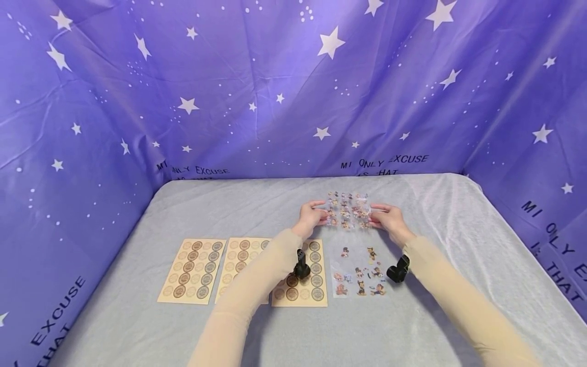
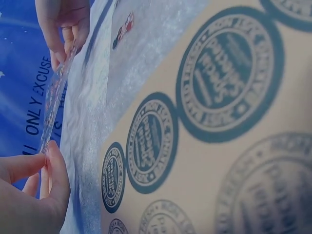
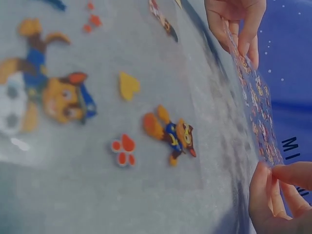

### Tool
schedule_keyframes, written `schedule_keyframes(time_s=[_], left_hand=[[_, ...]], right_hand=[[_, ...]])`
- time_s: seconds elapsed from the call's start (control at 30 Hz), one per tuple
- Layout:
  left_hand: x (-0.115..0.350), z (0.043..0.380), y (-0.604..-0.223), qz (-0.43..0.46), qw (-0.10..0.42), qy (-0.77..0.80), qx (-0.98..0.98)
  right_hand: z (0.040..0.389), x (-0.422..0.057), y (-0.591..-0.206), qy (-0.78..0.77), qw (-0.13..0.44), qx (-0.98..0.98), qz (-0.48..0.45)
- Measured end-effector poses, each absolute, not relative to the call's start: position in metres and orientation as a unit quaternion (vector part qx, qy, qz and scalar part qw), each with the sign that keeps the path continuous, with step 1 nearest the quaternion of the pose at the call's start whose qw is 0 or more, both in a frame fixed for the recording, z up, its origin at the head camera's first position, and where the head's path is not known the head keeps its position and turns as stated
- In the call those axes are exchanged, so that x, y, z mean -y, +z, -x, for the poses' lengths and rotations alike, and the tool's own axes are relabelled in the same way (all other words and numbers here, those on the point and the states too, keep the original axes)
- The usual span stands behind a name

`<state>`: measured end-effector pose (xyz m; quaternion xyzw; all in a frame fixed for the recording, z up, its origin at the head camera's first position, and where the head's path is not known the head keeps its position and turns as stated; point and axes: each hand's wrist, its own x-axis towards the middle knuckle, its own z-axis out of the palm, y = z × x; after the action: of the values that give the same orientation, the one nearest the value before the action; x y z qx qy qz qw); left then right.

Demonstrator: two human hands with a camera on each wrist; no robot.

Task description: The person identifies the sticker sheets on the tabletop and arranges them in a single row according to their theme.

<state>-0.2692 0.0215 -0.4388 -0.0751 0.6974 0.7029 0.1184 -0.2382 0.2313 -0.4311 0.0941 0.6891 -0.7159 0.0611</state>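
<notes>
A clear sticker sheet [image 1: 347, 211] with many small cartoon dogs is held up over the far part of the table. My left hand [image 1: 312, 217] pinches its left edge between thumb and fingers. At the opposite edge, my right hand [image 1: 389, 220] pinches it the same way. Seen from the left wrist, the held sheet [image 2: 52, 105] is almost edge-on and tilted. Nearer to me lies a second clear sticker sheet [image 1: 359, 272], printed with larger cartoon dogs; the right wrist view shows a red paw print [image 3: 124, 150] and a yellow heart [image 3: 128, 86] on it.
Left of the clear sheet lie three tan sheets of round label stickers: a left one [image 1: 192, 271], a middle one [image 1: 234, 255] partly under my left sleeve, and a right one [image 1: 316, 299]. A grey cloth [image 1: 431, 326] covers the table. Purple star-printed curtains [image 1: 275, 66] enclose it.
</notes>
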Motion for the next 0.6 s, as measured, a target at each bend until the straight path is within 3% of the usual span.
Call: schedule_keyframes(time_s=[0.6], left_hand=[[-0.031,0.247,-0.438,0.072,0.155,0.737,-0.654]], right_hand=[[0.211,-0.254,-0.428,-0.745,0.111,-0.653,-0.076]])
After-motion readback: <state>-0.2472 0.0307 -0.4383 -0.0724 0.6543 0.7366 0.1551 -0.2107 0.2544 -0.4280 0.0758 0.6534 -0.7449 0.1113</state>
